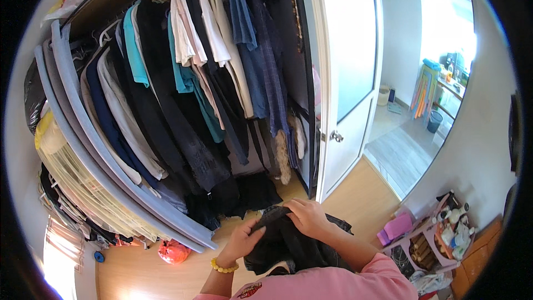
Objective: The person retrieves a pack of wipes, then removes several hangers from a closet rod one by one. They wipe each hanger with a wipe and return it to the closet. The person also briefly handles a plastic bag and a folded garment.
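Observation:
Close to my body I hold up a black garment by a thick, band-like edge. My left hand, with a yellow bead bracelet at the wrist, grips one end of that edge. A short way along, my right hand pinches it between thumb and fingers. The garment's lower part hangs in folds and is partly hidden by my arms and pink shirt. Beyond my hands, an open wardrobe holds a row of hanging clothes, among them white, teal, black and blue pieces. Dark folded clothing lies at its bottom.
Blue-grey curtain panels hang at the wardrobe's left, beside a sheer yellowish cover. A red plastic bag sits on the wooden floor. A white door stands open at right. Nearer me is a shelf with bottles and a purple box.

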`<action>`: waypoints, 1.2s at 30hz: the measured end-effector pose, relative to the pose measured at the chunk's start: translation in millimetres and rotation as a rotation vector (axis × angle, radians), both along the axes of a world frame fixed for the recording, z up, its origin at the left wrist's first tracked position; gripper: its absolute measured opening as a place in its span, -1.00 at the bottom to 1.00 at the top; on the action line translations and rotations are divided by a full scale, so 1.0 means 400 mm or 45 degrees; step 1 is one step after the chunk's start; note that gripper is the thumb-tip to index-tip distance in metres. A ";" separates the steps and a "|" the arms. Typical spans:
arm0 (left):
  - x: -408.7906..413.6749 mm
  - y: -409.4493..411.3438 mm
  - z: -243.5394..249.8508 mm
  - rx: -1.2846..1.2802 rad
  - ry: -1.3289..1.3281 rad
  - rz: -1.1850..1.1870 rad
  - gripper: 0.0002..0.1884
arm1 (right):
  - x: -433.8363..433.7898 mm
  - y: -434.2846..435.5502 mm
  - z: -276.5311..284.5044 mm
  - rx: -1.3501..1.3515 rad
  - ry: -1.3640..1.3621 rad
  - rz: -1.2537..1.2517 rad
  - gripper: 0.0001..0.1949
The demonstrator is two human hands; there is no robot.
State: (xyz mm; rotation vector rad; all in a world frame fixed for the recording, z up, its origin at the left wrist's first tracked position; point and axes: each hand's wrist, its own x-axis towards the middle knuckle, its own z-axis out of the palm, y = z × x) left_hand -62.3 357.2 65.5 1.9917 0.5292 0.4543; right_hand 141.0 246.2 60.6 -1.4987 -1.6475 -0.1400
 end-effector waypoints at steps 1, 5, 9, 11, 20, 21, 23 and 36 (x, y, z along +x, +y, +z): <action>0.008 -0.001 0.012 0.222 0.022 0.028 -0.66 | 0.011 0.010 0.013 -0.021 -0.007 0.045 -0.78; 0.025 0.045 0.012 0.889 0.000 0.225 -0.44 | 0.026 0.057 0.082 -0.112 -0.024 0.188 -0.81; 0.018 0.160 0.033 1.193 -0.045 0.192 -0.42 | 0.054 0.153 0.119 -0.191 -0.050 0.219 -0.81; 0.029 0.222 0.034 1.214 -0.041 0.096 -0.50 | 0.065 0.214 0.140 -0.157 -0.083 0.218 -0.82; 0.083 0.480 -0.015 -0.628 -0.115 -0.091 -0.68 | 0.114 0.504 0.200 -0.219 -0.283 0.367 -0.75; 0.091 0.505 -0.002 -0.858 -0.172 -0.027 -0.67 | 0.134 0.529 0.214 -0.280 -0.294 0.399 -0.73; 0.088 0.545 0.035 -1.323 -0.282 0.133 -0.66 | 0.182 0.577 0.293 -0.603 -0.318 0.492 -0.57; 0.201 0.675 -0.173 -1.968 -1.035 -0.441 -0.57 | 0.729 1.030 0.845 0.585 0.201 -0.706 -0.22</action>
